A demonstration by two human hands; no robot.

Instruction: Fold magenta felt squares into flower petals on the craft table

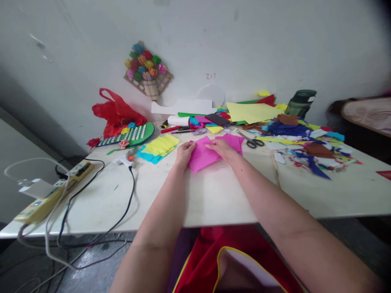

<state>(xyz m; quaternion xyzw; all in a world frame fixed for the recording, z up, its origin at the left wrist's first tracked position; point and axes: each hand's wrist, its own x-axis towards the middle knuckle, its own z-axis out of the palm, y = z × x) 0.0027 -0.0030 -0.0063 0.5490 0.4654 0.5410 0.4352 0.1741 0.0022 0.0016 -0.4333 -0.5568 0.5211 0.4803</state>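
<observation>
Magenta paper [200, 160] is pinched at its left edge between the thumb and fingers of the left hand [185, 154] and near its upper right by the right hand [224, 149], both grips closed on it over the white table [214, 201]. More magenta sheets [237, 143] lie beside the right hand, near black-handled scissors [251, 143]; yellow sheets [161, 144] lie left of the left hand.

Two pink paper bunches [201, 158]; one pair of scissors [251, 143]; one bottle [300, 105]; one power strip [50, 200]
</observation>
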